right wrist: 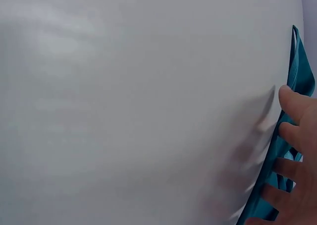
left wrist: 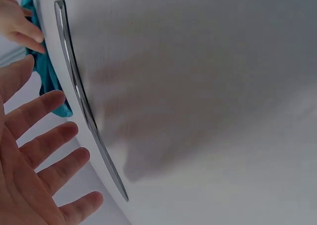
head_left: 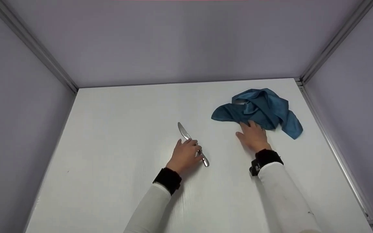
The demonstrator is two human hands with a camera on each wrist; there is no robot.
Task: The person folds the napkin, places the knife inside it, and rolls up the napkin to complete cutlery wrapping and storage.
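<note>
Here the left hand hovers over the handle of a table knife, its fingers spread and nearly straight; the left wrist view shows the open palm just beside the metal, with no finger curled round it. Whether the fingertips actually touch the knife I cannot tell. The knife lies flat on the white tabletop, roughly in the middle, blade pointing away from the person and slightly to the left, and the rounded handle end pokes out at the near side of the hand.

The right hand rests palm-down on the table with fingers straight, and its fingertips lie on the near edge of a crumpled teal cloth. It grips nothing; the fingers press or merely touch the fabric. The cloth sits bunched in a loose heap towards the far right part of the table, well apart from the knife.

Both forearms wear white sleeves with dark wrist straps. Pale lilac walls with metal corner rails enclose the table on three sides.
</note>
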